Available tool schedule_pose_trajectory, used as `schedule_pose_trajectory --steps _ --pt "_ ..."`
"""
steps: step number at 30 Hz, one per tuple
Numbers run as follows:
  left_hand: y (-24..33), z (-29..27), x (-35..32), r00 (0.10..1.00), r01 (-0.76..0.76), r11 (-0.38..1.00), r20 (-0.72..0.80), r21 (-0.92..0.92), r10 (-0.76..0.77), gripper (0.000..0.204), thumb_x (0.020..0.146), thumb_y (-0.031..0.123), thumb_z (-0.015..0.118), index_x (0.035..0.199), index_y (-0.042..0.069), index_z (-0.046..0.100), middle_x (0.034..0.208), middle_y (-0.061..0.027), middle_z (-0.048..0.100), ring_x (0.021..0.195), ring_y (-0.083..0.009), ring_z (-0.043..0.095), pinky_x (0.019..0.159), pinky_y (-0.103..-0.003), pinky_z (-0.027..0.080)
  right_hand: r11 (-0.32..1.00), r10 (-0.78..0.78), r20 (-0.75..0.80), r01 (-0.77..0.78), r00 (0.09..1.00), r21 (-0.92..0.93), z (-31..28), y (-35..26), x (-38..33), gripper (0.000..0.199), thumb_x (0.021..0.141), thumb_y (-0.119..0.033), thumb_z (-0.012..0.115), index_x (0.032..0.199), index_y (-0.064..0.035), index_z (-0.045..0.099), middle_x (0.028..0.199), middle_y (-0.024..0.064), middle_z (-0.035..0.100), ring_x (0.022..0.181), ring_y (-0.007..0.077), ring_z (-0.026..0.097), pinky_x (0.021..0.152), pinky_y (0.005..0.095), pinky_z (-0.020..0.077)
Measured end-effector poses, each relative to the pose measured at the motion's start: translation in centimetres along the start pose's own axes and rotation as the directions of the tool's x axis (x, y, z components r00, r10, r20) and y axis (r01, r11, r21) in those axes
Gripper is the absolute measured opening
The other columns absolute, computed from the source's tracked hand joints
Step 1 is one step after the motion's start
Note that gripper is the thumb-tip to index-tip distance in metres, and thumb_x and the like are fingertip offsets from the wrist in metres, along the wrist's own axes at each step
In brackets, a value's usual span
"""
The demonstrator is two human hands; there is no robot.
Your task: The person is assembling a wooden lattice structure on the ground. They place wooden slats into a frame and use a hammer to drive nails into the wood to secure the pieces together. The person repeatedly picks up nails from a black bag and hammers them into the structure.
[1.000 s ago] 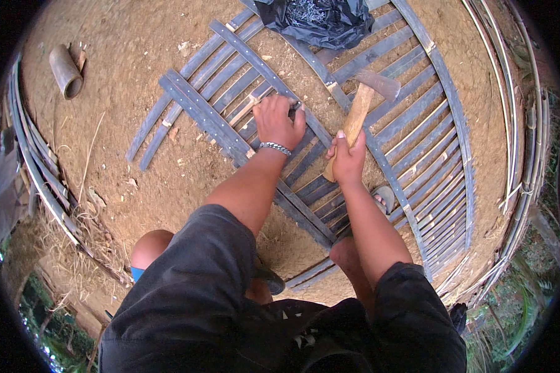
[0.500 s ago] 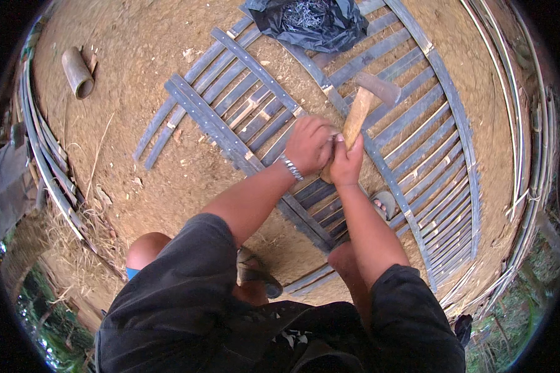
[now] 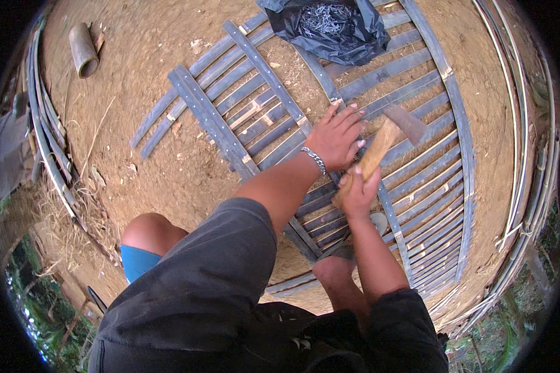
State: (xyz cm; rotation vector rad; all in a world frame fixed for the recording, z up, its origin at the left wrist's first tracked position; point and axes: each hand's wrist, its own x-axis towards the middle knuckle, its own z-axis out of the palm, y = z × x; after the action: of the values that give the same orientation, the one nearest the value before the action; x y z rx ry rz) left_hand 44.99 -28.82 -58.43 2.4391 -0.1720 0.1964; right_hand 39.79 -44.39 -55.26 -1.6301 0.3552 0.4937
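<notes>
Outdoor dirt ground, slatted bamboo panel; black bag holds nails; right hand clenched on hatchet, left hand splayed flat on slats.

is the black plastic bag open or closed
Open. The black plastic bag lies spread on the slat panel, its mouth wide, showing a heap of nails inside.

Dark grey sleeves, silver bracelet

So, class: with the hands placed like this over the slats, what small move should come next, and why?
Probably a short tap with the hammer. The right hand grips its wooden handle, head raised over the slat panel, while the left hand presses fingers on a slat beside it. Whether a nail is set there cannot be told.
</notes>
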Motion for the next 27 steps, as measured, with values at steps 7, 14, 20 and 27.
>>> schedule_pose_trajectory --steps 7,14,20,27 --pt "0.2 0.1 0.3 0.978 -0.014 0.986 0.209 0.168 -0.022 0.056 0.096 0.044 0.061 0.142 0.011 0.059 0.159 -0.0106 0.047 0.154 -0.0255 0.033 0.129 -0.054 0.013 0.590 -0.292 0.538 0.592 0.791 -0.549 -5.3 -5.5 0.3 0.043 0.103 -0.016 0.057 0.143 -0.0016 0.049 0.122 0.0238 0.066 0.103 0.0452 0.066 0.090 0.0493 0.0539" --pt "-0.4 1.2 -0.3 0.985 -0.086 0.978 0.166 0.192 0.054 0.065 0.095 0.050 0.058 0.148 0.012 0.053 0.166 -0.0108 0.038 0.156 -0.0243 0.030 0.129 -0.055 0.013 0.492 -0.150 0.717 0.680 0.681 -0.543 -4.1 -8.7 3.6 0.041 0.103 -0.019 0.059 0.141 -0.0040 0.052 0.129 0.0264 0.065 0.114 0.0496 0.064 0.095 0.0508 0.0534" --pt "-0.3 1.1 -0.5 0.967 -0.090 0.996 0.241 0.023 0.081 0.069 0.094 0.051 0.053 0.150 0.011 0.051 0.167 -0.0115 0.036 0.157 -0.0251 0.029 0.129 -0.055 0.014 0.424 0.021 0.710 0.637 0.704 -0.644 -4.0 -10.2 7.1 0.040 0.103 -0.016 0.058 0.141 -0.0075 0.052 0.126 0.0239 0.067 0.110 0.0474 0.067 0.091 0.0500 0.0554" --pt "-0.2 1.1 -0.6 0.971 -0.061 0.997 0.229 -0.044 0.070 0.071 0.099 0.054 0.052 0.153 0.009 0.047 0.165 -0.0143 0.037 0.157 -0.0279 0.027 0.130 -0.056 0.013 0.234 0.049 0.866 0.837 0.498 -0.495 -4.6 -13.6 13.0 0.044 0.097 -0.012 0.065 0.139 -0.0105 0.055 0.119 0.0212 0.070 0.104 0.0443 0.069 0.086 0.0492 0.0572"
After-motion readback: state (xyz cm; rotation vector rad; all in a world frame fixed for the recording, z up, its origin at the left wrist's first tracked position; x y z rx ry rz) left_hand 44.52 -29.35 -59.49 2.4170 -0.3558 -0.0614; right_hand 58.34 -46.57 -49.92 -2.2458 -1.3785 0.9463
